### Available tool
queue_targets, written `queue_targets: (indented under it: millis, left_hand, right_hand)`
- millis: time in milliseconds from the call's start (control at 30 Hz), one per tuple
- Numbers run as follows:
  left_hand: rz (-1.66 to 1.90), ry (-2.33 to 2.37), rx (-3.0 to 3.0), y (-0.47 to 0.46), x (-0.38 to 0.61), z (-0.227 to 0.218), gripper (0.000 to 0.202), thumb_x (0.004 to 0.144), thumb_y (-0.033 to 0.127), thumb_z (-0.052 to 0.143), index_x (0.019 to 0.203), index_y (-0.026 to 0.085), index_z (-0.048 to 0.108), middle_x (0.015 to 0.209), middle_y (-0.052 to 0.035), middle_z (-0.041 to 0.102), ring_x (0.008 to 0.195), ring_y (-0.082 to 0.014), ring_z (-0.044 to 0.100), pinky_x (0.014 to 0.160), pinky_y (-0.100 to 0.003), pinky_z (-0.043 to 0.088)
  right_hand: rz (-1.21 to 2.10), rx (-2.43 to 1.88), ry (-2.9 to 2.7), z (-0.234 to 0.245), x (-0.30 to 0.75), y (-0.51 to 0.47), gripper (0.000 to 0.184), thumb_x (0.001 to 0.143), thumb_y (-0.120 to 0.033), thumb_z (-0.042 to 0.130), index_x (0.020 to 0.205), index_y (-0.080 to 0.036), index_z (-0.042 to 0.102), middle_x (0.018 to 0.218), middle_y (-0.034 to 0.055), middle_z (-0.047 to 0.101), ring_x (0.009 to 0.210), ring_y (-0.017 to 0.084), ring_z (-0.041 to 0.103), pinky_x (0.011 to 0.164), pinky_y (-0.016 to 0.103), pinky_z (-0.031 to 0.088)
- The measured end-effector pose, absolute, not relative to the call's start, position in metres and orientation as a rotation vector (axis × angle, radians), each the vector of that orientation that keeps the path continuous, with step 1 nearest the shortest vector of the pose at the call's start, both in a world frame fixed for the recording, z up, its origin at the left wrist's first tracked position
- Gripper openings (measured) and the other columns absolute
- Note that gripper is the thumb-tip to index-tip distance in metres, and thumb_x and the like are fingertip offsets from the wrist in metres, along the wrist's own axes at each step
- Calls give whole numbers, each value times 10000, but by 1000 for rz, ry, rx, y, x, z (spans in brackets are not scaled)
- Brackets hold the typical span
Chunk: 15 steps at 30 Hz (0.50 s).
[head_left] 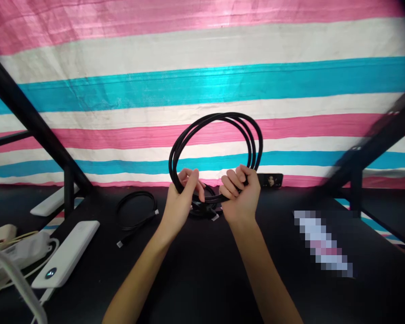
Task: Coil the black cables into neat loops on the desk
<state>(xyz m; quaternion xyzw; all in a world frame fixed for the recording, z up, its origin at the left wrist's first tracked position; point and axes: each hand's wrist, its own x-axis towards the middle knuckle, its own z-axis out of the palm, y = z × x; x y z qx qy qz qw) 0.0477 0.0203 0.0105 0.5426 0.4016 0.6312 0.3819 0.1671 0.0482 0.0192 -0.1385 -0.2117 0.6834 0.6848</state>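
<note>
A black cable, wound into several loops, is held up above the dark table between my two hands. My left hand pinches the lower left of the coil between thumb and fingers. On the lower right, my right hand is closed in a fist around the loops. Behind and below the hands lies another bundled black cable with a light connector tip, partly hidden by my left hand and the coil. Further left, a thinner black cable rests in a loose loop, its two pale connector ends showing.
A white power bank lies at the left, beside a white power strip with cords. A phone leans at the back against the striped sheet. A pixelated object is at the right. Black frame bars slant at both sides.
</note>
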Motion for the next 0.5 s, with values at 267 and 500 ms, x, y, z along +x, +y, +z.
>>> queue_targets:
  millis: [267,500]
  left_hand:
    - [1712,1190,1375,39,14,8,273,832,399,563,1015,232,449,458,87,497,372,-96,440,418,-191,349]
    - [1694,1157,1594,35,13,7,227,867,351,510,1071,249,507,486,88,346,370,-65,297,376,-178,247]
  right_hand:
    - [1650,-577,-861,22,188,62,299,715,-228,597,487,-168,414,427,-108,215,340,11,88,274,127,85]
    - [1564,-729,-1061,17,193,65,271,682,-257,675,525,-148,483,423,-115,236,320,-14,140,294,128,87]
